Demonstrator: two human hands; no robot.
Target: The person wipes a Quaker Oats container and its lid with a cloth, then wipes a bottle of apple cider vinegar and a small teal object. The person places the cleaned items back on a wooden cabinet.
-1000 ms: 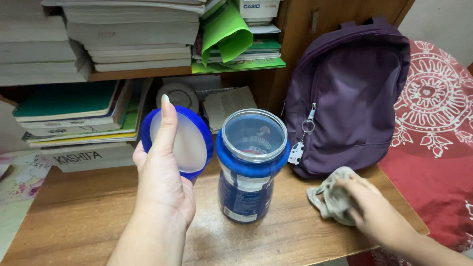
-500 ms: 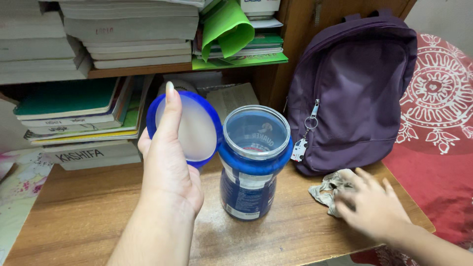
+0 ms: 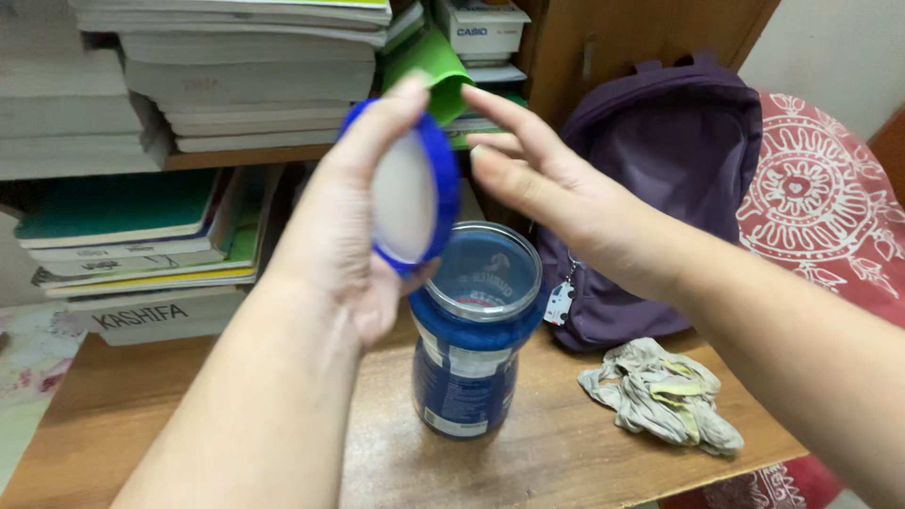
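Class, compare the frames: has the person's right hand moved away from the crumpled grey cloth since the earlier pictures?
Yes. The right hand has left the crumpled grey cloth on the wooden table and risen leftward, open, beside the round blue lid.

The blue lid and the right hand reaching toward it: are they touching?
Apart. The head view shows a strip of green folder between the right hand and the blue lid, which the left hand holds above the open jar.
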